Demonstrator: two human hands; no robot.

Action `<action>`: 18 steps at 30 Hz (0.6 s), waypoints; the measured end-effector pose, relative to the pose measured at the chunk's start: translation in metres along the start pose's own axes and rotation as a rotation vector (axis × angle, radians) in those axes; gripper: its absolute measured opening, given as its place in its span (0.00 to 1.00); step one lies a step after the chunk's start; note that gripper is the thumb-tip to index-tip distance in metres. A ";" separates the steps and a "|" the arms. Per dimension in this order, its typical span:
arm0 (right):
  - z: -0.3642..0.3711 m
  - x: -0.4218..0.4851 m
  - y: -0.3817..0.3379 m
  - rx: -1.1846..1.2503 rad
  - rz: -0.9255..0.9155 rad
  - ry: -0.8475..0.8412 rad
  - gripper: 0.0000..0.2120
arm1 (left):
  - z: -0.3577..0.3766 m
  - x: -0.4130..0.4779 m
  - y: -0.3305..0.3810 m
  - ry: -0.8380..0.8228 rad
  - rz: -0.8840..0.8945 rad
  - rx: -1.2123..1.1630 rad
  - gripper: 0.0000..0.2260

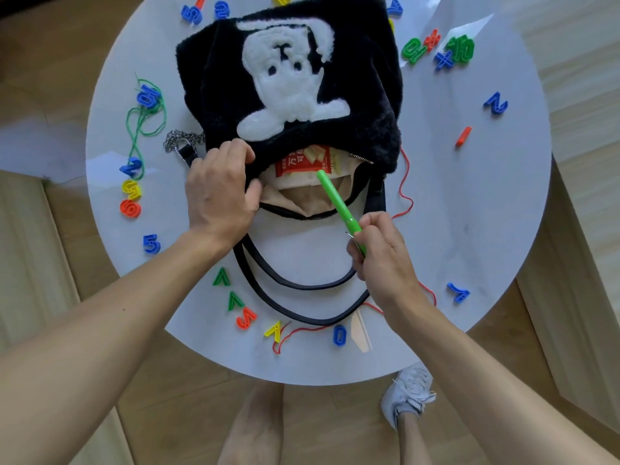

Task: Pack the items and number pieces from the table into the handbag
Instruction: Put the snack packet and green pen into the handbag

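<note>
1. At a round white table (469, 196), a person's left hand (221, 193) grips the upper lip of the black bag (228, 95), fingers curled over the fur and thumb beneath. The mouth gapes toward the person.
2. The right hand (382, 260) pinches the near end of a green pen (339, 203), fingers bunched round it. The far tip sits over the open mouth, just at a red packet (302, 162) already inside.
3. The step looks best done with the lip held lifted until the pen is past the zipper (362, 158), then slid in flat beside the packet rather than butted against it.
4. Release is best left until the pen rests on the tan lining (295, 199) — the bag lies on its side, so a pen let go early may roll back out.
5. Much remains to pack: number pieces lie scattered round the bag, among them a blue 5 (151, 244), a blue 0 (339, 335) and a blue 7 (458, 292), plus a red string (406, 193) and a green string (134, 129).
6. The straps (295, 285) loop on the table below the mouth — worth minding on each pass.
</note>
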State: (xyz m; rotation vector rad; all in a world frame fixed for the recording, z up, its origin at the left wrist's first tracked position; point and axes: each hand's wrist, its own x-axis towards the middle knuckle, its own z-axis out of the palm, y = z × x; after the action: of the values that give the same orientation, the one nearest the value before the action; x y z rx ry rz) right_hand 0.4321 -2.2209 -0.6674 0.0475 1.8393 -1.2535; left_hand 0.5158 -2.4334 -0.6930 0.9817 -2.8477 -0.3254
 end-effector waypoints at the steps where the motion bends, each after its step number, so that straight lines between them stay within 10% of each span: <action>1: 0.004 -0.001 -0.005 0.007 0.003 -0.023 0.04 | -0.002 0.003 -0.001 0.013 -0.020 -0.053 0.10; 18: 0.118 0.049 -0.068 -0.044 -0.123 0.127 0.04 | -0.036 -0.004 0.004 0.126 -0.014 -0.401 0.08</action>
State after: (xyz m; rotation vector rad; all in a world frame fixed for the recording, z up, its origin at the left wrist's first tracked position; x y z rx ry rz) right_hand 0.4450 -2.3654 -0.6627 -0.0108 2.0037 -1.3205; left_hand 0.5231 -2.4339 -0.6574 0.9020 -2.5207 -0.7688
